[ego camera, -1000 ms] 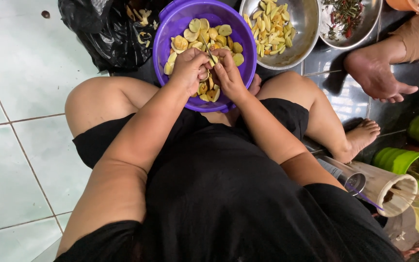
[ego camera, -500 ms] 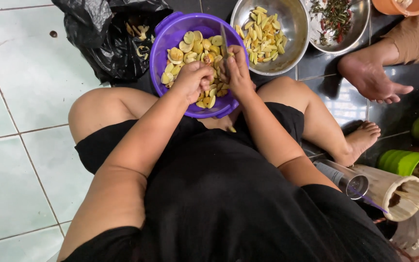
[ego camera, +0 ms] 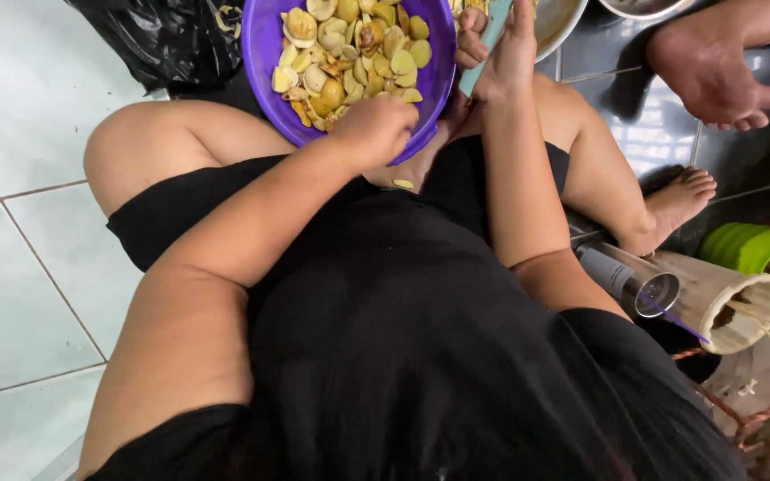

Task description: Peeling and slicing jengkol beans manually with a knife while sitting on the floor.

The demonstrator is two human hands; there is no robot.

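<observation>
So the purple bowl point(ego camera: 265, 53) of yellow seed halves point(ego camera: 349, 44) sits on my lap. My left hand point(ego camera: 372, 129) is curled shut at its near rim, and I can't tell what it's gripping. My right hand point(ego camera: 501, 44) is clenched around a teal-handled tool point(ego camera: 483, 49) by the far rim, and another person's hand point(ego camera: 715, 67) rests on the floor nearby.

Our left hand point(ego camera: 372, 129) rests on the near rim of the bowl point(ego camera: 265, 53), which sits on our lap with slices point(ego camera: 349, 44) in it. Our right hand point(ego camera: 501, 49) is just right of the bowl, gripping a handle point(ego camera: 487, 44). Left of the left hand and beyond it lies a bag point(ego camera: 162, 36) on the floor point(ego camera: 20, 134). Well right of the right hand is another person's hand point(ego camera: 715, 71), with our foot point(ego camera: 675, 209) nearer us below it and a cup point(ego camera: 746, 249) beside that.
</observation>
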